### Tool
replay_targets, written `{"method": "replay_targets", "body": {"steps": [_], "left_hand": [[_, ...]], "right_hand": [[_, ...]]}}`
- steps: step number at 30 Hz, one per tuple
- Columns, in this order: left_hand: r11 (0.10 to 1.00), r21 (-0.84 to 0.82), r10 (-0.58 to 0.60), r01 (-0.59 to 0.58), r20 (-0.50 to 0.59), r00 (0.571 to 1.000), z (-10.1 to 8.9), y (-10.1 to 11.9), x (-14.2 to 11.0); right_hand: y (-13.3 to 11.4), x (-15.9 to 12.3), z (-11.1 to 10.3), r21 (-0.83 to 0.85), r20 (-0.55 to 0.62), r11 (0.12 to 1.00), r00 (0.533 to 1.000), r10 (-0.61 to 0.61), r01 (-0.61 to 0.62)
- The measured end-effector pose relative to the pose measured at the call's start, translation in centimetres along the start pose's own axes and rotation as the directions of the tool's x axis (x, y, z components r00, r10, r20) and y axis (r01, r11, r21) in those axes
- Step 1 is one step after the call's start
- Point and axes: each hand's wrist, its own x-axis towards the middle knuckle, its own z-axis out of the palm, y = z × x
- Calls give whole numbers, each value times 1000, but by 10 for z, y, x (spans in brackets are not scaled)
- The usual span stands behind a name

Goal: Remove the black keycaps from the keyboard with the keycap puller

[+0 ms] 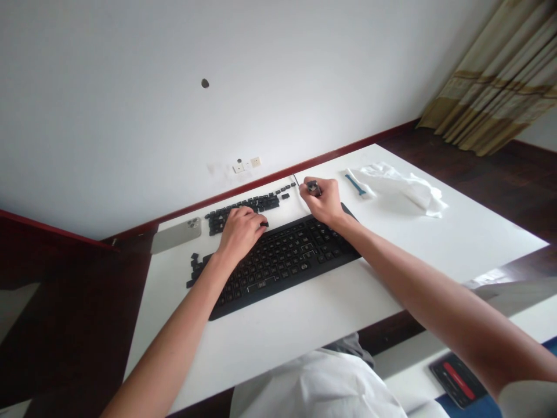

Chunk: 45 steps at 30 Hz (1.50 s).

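A black keyboard lies at a slant on the white table, its keycaps off over much of it, showing square key mounts. Behind it, loose black keycaps are laid in rows. My left hand is over the near side of these rows, at the keyboard's back edge, thumb and fingers closed on a small black keycap. Wrapped in a fist, my right hand is raised above the keyboard's far right corner. It grips a dark object with a rounded end; the rest of that object is hidden.
A phone lies face down at the table's left. More loose keycaps sit by the keyboard's left end. On the right are a blue-handled brush and a crumpled white cloth. A cable runs off the back edge.
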Motion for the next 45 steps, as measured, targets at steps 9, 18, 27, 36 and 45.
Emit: {"method": "replay_targets", "body": {"steps": [9,18,27,36,45], "left_hand": [[998,12,53,-54,18,998,16,-4,28],[999,22,-32,32,-18,999,20,-16,31],[995,33,-97,97,0,995,18,-15,27],[992,2,-127,127,-37,991,17,-12,26],[966,-248,62,-66,-22,998,-9,60,-11]], "right_hand": [[-2,-1,2,-5,19,1000,1000,-17,17],[-3,-2,3,-18,37,1000,999,3,-2],[-3,-2,2,-22,38,1000,999,-5,6],[0,-1,1,-41,52,999,999,5,-2],[3,2,0,-80,14,997,1000,9,-7]]}}
